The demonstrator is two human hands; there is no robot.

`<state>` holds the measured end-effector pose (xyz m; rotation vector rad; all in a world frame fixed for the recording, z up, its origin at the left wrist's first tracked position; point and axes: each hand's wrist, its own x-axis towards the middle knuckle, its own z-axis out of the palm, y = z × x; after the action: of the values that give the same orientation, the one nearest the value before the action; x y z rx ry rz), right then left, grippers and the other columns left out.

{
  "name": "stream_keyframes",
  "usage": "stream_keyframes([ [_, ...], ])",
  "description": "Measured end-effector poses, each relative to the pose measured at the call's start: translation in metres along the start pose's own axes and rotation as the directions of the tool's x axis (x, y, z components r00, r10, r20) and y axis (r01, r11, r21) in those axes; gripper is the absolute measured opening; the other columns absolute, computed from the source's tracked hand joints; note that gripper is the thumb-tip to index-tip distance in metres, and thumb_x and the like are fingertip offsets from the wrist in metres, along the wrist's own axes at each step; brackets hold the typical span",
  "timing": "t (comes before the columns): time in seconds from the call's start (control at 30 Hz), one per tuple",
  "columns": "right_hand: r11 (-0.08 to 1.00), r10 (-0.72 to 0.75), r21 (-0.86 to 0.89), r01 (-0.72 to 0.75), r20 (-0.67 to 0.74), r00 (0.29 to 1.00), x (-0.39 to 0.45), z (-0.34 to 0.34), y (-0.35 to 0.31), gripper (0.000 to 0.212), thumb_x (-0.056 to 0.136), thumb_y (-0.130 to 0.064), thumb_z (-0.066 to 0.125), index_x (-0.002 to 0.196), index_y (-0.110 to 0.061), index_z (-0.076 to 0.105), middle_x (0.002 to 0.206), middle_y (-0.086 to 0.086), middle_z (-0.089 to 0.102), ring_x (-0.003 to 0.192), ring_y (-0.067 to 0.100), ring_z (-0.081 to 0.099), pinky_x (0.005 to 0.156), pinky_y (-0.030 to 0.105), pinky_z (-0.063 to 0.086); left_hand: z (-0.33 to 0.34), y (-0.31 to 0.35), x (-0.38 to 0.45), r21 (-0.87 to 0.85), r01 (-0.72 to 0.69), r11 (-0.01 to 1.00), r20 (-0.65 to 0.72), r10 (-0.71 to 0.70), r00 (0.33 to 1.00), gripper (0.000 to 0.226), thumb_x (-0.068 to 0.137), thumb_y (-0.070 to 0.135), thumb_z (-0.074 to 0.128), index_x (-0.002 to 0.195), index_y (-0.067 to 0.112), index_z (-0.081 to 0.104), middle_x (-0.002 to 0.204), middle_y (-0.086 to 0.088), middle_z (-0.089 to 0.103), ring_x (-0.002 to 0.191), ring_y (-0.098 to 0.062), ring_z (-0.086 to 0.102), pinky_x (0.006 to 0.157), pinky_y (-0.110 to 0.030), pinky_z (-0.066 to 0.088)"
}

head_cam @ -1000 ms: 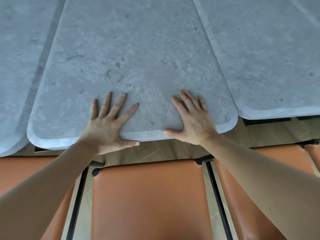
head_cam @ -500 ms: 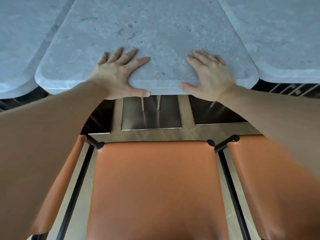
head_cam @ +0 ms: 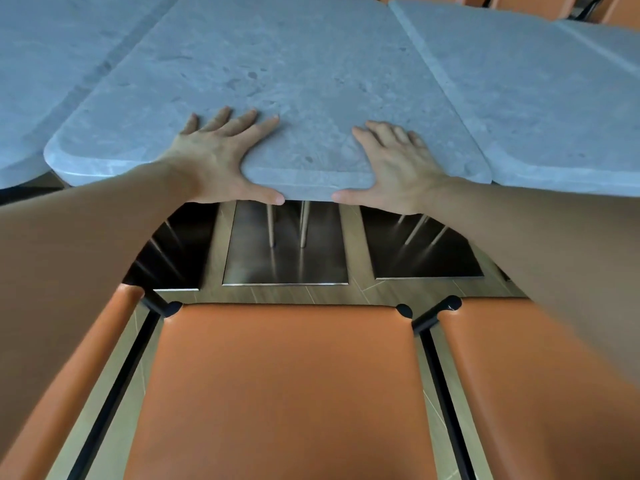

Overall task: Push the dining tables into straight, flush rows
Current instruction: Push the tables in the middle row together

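Hands: our left hand point(head_cam: 221, 157) and right hand point(head_cam: 394, 164) press flat, fingers straight, gripping nothing.
Tabletop: the grey stone-look rounded tabletop point(head_cam: 294, 81) runs lengthwise straight ahead, centred between them.

A grey stone-look table point(head_cam: 311, 71) with rounded corners fills the upper centre of the frame. On its near edge lie 2 flat palms: the left hand point(head_cam: 221, 157) left of centre and the right hand point(head_cam: 398, 164) right of centre, fingers point(head_cam: 242, 121) spread on the top, thumbs along the rim. A second grey stone-look table point(head_cam: 554, 98) lies against its right side at upper right, and a third grey stone-look table point(head_cam: 45, 64) sits at upper left across a narrow gap. Below, a wood-plank floor point(head_cam: 311, 294) carries dark metal base plates point(head_cam: 284, 261).
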<state>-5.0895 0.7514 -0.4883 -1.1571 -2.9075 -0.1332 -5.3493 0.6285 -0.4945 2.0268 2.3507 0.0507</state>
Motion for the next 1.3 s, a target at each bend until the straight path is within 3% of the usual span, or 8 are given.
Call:
stream_keyframes([
  [0.47,1.000,-0.022,0.019,0.021,0.038,0.999,0.007,0.001,0.005,0.124,0.062,-0.096,0.036,0.157,-0.018,0.015,0.165,0.007,0.013,0.154,0.025,0.009,0.122,0.057,0.014,0.002,-0.006,0.006,0.060,-0.073,0.996,0.006,0.073,0.997,0.134,0.036,0.113,0.009,0.155,0.054,-0.007,0.171,0.007,0.000,0.158,-0.026,0.001,0.125,-0.056,0.003],
  [1.07,0.998,-0.049,0.043,0.045,0.120,0.992,0.010,-0.001,0.007,0.126,0.071,-0.093,0.043,0.160,-0.015,0.002,0.170,0.009,-0.005,0.156,0.027,-0.007,0.123,0.060,0.002,0.003,-0.009,0.007,0.080,-0.093,0.992,0.015,0.092,0.996,0.122,0.041,0.112,0.009,0.148,0.061,-0.018,0.169,0.012,-0.008,0.157,-0.023,-0.006,0.126,-0.054,0.000],
  [1.17,0.998,-0.056,0.049,0.050,0.117,0.992,0.010,-0.001,0.008,0.125,0.072,-0.093,0.043,0.160,-0.014,0.002,0.170,0.009,-0.005,0.156,0.027,-0.007,0.123,0.061,0.003,0.008,-0.013,0.010,0.077,-0.115,0.990,-0.021,0.117,0.993,0.122,0.045,0.111,0.015,0.151,0.059,-0.012,0.168,0.014,-0.004,0.157,-0.023,-0.002,0.126,-0.056,0.004],
  [1.3,0.997,-0.064,0.050,0.058,0.115,0.991,0.010,-0.002,0.009,0.124,0.073,-0.092,0.044,0.160,-0.013,0.003,0.170,0.011,-0.005,0.156,0.028,-0.008,0.123,0.061,0.002,0.030,-0.033,0.028,0.057,-0.151,0.987,-0.060,0.154,0.986,0.119,0.057,0.104,0.041,0.156,0.055,-0.001,0.170,0.010,0.005,0.157,-0.023,0.005,0.121,-0.065,0.012],
])
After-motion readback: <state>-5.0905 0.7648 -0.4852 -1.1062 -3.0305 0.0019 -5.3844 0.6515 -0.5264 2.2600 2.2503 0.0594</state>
